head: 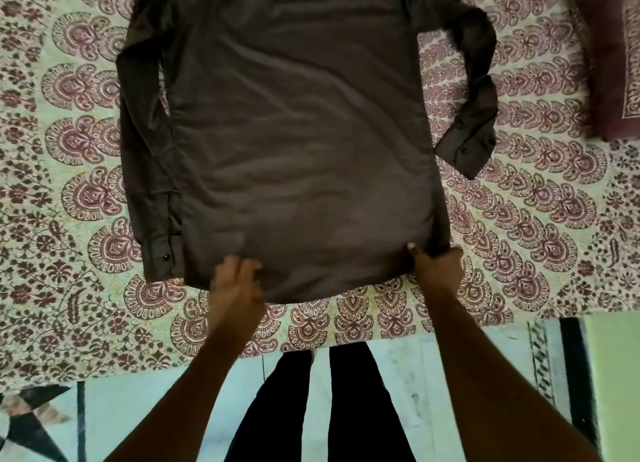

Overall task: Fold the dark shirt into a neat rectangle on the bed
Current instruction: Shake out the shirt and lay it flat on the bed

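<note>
Nearest are the person's dark trousers [349,409] on the pale floor [156,409]. At the edge of the bed [69,271], the right hand [438,262] pinches the hem corner of the dark shirt [301,122], thumb on top. The left hand [237,283] lies on the hem with bent fingers; it is blurred, so I cannot tell whether it grips. The shirt lies flat on the patterned sheet, its long axis running away from the person, hem near. One sleeve [149,150] lies straight along its left side, the other sleeve [478,91] bends outward on the right. A maroon cloth [609,56] lies far right, apart from the shirt.

One head cam, wide-angle, fwd & steeply down over bed [519,219] near edge, close.
</note>
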### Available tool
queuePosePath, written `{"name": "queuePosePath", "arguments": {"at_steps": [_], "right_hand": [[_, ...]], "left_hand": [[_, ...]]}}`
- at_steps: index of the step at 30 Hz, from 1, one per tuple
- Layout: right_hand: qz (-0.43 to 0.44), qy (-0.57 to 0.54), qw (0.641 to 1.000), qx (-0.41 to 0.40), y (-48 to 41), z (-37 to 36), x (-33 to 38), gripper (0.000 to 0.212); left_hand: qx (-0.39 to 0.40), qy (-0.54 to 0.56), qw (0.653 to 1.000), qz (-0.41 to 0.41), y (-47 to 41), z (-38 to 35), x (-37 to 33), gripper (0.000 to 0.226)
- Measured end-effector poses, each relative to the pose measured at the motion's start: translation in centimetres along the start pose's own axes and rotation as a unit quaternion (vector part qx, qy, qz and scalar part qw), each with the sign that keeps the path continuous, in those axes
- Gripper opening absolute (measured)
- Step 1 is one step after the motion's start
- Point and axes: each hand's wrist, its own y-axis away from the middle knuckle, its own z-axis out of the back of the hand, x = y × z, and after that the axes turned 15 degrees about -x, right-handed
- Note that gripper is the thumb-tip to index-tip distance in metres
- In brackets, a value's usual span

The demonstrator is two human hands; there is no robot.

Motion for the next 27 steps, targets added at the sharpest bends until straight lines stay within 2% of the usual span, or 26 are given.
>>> {"name": "queuePosePath", "arguments": {"at_steps": [2, 5, 8, 10, 12, 14, 17, 20, 23, 27], "right_hand": [[-0.037, -0.045, 0.998, -0.014, 2.2, -1.1, -0.6, 0.077], [-0.101, -0.107, 0.989, -0.005, 4.5, -3.2, -1.3, 0.082], [-0.158, -0.149, 0.976, 0.03, 6.0, -5.2, -2.2, 0.09], [-0.197, -0.182, 0.962, 0.055, 5.7, -6.4, -3.3, 0.09], [-0.234, -0.252, 0.937, 0.063, 6.3, -5.9, -2.1, 0.075], [-0.259, -0.302, 0.916, 0.05, 6.1, -5.7, -1.3, 0.068], [-0.253, -0.345, 0.9, 0.089, 6.2, -4.8, 0.5, 0.055], [-0.264, -0.282, 0.909, 0.157, 6.6, -4.0, 1.5, 0.036], [-0.274, -0.268, 0.907, 0.174, 7.0, -4.2, 1.1, 0.031], [-0.297, -0.345, 0.872, 0.182, 7.5, -4.3, 0.0, 0.03]], "left_hand": [[0.11, 0.04, 0.988, -0.102, 0.8, -1.1, -2.5, 0.042], [0.174, 0.014, 0.97, -0.171, 0.9, -2.2, -5.6, 0.059], [0.172, -0.025, 0.972, -0.158, -0.2, -2.4, -7.1, 0.065], [0.179, -0.042, 0.97, -0.16, -0.8, -2.4, -7.6, 0.059], [0.186, -0.012, 0.972, -0.141, -1.6, -2.5, -7.6, 0.042], [0.19, 0.056, 0.976, -0.088, -2.8, -2.6, -7.1, 0.024], [0.208, 0.099, 0.972, -0.049, -4.6, -3.2, -6.1, 0.012], [0.224, 0.109, 0.967, -0.046, -5.3, -3.4, -5.8, 0.03], [0.245, 0.099, 0.963, -0.053, -5.0, -2.7, -6.3, 0.055], [0.221, 0.09, 0.97, -0.055, -3.7, -2.1, -6.9, 0.046]]}}
